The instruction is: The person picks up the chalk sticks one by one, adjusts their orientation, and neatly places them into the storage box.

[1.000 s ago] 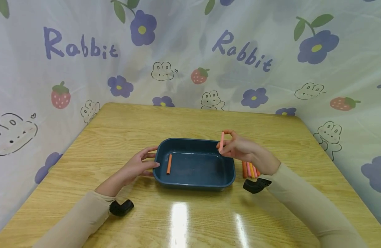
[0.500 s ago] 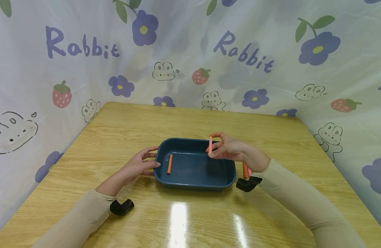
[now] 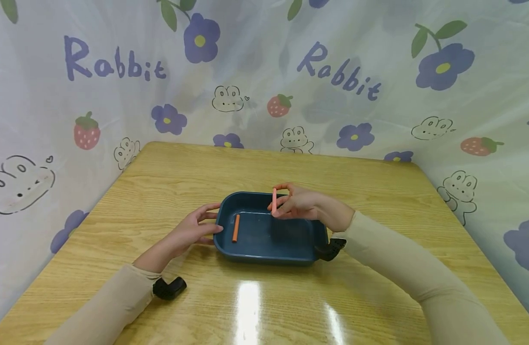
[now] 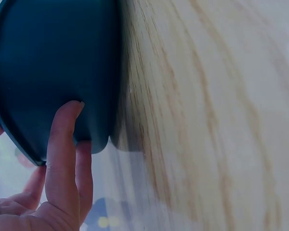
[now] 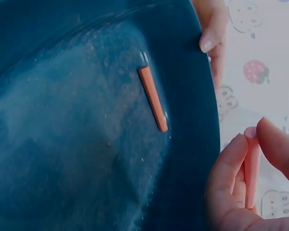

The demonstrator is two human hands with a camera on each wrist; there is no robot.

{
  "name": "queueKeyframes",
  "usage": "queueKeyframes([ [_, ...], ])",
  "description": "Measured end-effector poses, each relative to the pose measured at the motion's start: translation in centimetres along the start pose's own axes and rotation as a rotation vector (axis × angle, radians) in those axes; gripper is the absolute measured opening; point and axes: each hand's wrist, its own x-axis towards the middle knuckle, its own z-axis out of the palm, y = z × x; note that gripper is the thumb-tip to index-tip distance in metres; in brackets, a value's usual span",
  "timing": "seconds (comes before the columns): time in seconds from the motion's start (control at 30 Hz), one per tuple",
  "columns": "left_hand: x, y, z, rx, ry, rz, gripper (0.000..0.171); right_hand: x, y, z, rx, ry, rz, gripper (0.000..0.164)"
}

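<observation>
My left hand (image 3: 191,229) holds the left end of a dark blue rectangular tub (image 3: 264,261), thumb over the rim and fingers along the outer wall; the left wrist view shows fingertips against that wall (image 4: 53,53). Above the tub's far side, my right hand (image 3: 300,203) pinches a pink chalk stick (image 3: 274,201) by its ends, nearly upright. In the right wrist view this pink stick (image 5: 252,168) sits between thumb and fingers. One orange chalk stick (image 3: 236,228) lies on the tub floor near the left wall.
The tub stands on a wooden table (image 3: 195,167) with a rabbit-print cloth (image 3: 264,62) hanging behind and at the sides. Black wrist-camera mounts (image 3: 169,289) stick out below both wrists. The right forearm crosses over the tub's right end.
My right hand has carried the pink chalk leftward from the tub's right corner to over its middle. The row of chalk sticks right of the tub is now hidden behind the right arm.
</observation>
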Motion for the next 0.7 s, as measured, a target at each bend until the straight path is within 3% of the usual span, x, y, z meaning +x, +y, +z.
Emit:
queueKeyframes([
  [0.3,0.0,-0.1,0.0,-0.011,0.002,-0.001,0.071,1.9,0.0,1.3,0.021,-0.006,0.080,0.083],
  [0.7,0.1,-0.3,-0.2,-0.015,0.004,-0.003,0.070,3.2,-0.2,2.5,-0.040,-0.039,0.147,0.074],
])
